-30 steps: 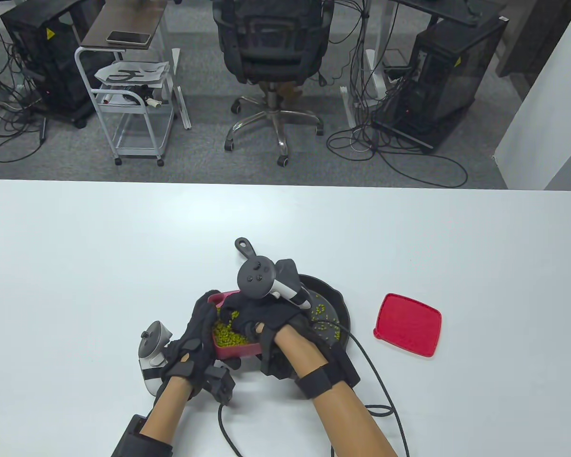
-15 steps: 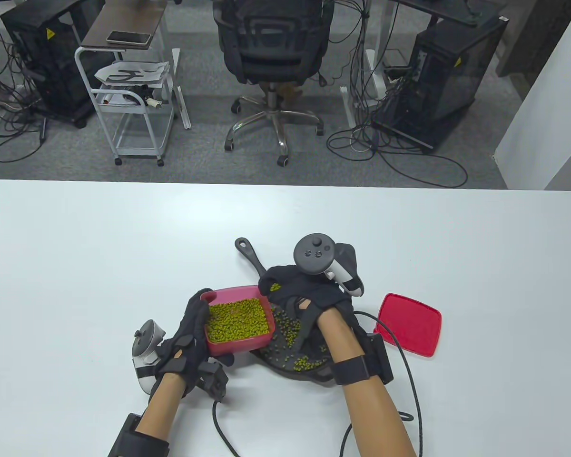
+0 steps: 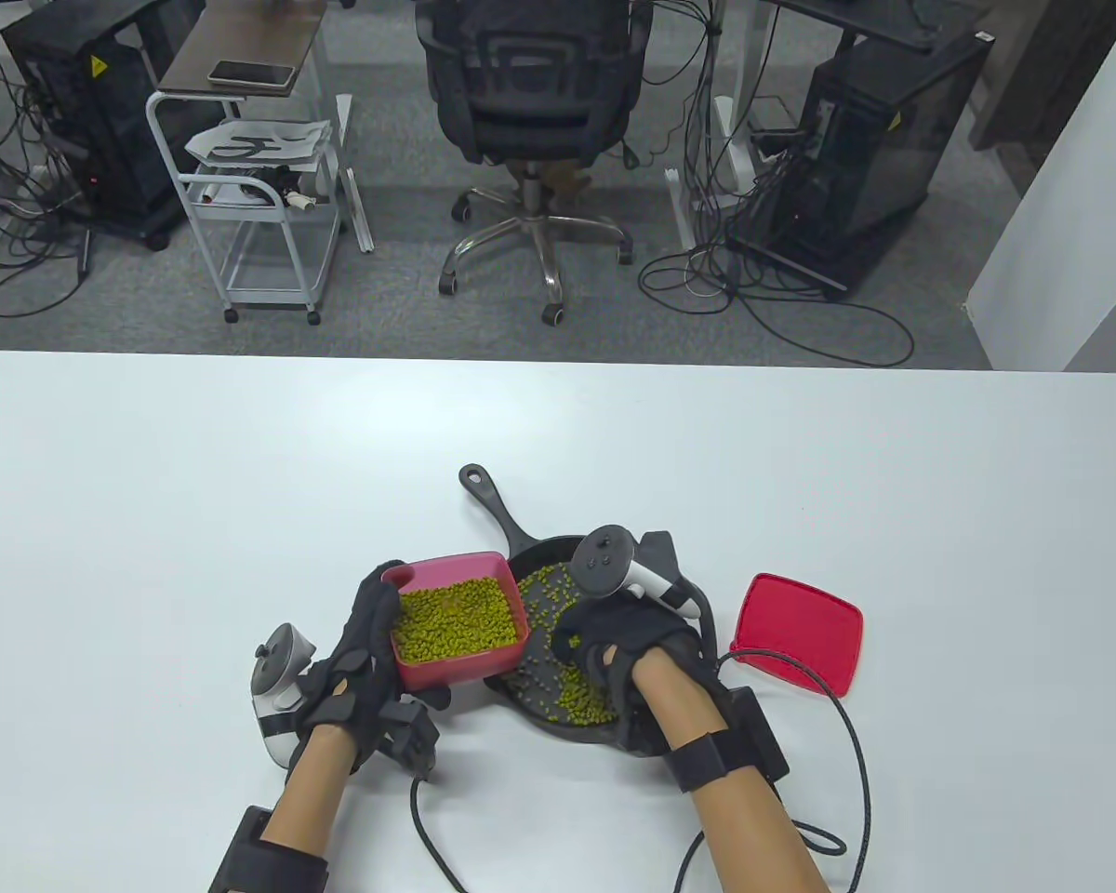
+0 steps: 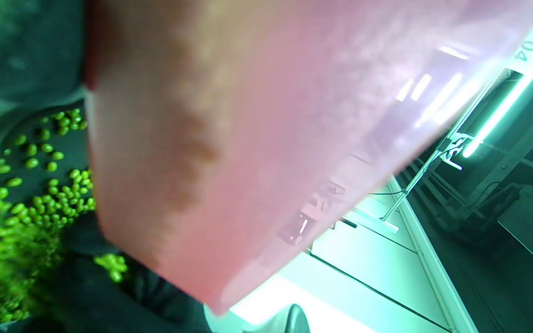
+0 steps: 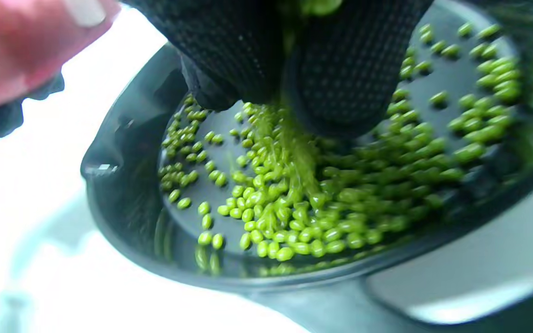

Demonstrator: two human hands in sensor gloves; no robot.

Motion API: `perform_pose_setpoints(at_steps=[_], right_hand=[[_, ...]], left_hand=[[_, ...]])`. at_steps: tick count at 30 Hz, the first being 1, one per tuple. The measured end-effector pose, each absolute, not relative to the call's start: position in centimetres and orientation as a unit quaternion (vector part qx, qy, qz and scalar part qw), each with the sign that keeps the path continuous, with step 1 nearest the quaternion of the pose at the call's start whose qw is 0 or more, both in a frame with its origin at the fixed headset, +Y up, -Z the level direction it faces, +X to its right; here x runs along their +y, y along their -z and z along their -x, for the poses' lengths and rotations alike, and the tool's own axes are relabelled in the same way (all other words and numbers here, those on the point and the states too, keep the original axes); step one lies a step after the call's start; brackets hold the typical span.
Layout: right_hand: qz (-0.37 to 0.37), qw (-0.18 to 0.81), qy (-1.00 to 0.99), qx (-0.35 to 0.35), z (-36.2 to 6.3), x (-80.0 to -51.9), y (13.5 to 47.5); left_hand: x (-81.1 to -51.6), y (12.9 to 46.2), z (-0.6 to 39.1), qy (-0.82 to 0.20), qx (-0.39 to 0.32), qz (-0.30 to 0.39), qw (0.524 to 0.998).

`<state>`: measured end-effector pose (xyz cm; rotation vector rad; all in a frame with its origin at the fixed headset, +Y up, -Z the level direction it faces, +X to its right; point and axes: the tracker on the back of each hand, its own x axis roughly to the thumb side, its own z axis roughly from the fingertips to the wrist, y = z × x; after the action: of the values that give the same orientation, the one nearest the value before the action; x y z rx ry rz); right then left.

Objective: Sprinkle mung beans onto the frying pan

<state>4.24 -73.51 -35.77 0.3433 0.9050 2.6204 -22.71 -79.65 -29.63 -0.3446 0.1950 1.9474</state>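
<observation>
My left hand [image 3: 358, 651] grips a pink container [image 3: 456, 619] full of green mung beans [image 3: 451, 619], held just left of a black frying pan [image 3: 544, 595]. The container's pink wall [image 4: 257, 120] fills the left wrist view. My right hand [image 3: 604, 646] hovers over the pan's near half, fingers bunched around a pinch of beans. In the right wrist view beans stream down from my gloved fingers [image 5: 340, 78] onto a pile on the pan's floor [image 5: 294, 194]. The pan's handle [image 3: 488, 498] points to the far left.
A red lid [image 3: 797, 633] lies on the white table [image 3: 242, 484] just right of the pan. Cables trail from both wrists toward the table's near edge. An office chair and carts stand beyond the far edge.
My right hand left the container, passed over the pan's far side, and came back over its near half, dropping beans. More beans lie in the pan. The container shifted slightly left.
</observation>
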Motion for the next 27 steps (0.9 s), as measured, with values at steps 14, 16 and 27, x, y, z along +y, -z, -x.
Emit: perform_pose_setpoints(at_steps=[14,16,27], right_hand=[[-0.101,0.225,-0.948,0.2,-2.2,-72.7,39.8],[-0.094,0.223,-0.948,0.208,-2.8,-72.6,40.0],[-0.101,0.357,-0.905,0.207,-6.1,-69.9,38.5]], left_hand=[[-79.3,29.7,23.6,-0.831,0.085,0.134,0.533],[-79.3,29.7,23.7,-0.832,0.087,0.134,0.531],[-79.4,29.8,23.8,-0.822,0.089,0.128,0.547]])
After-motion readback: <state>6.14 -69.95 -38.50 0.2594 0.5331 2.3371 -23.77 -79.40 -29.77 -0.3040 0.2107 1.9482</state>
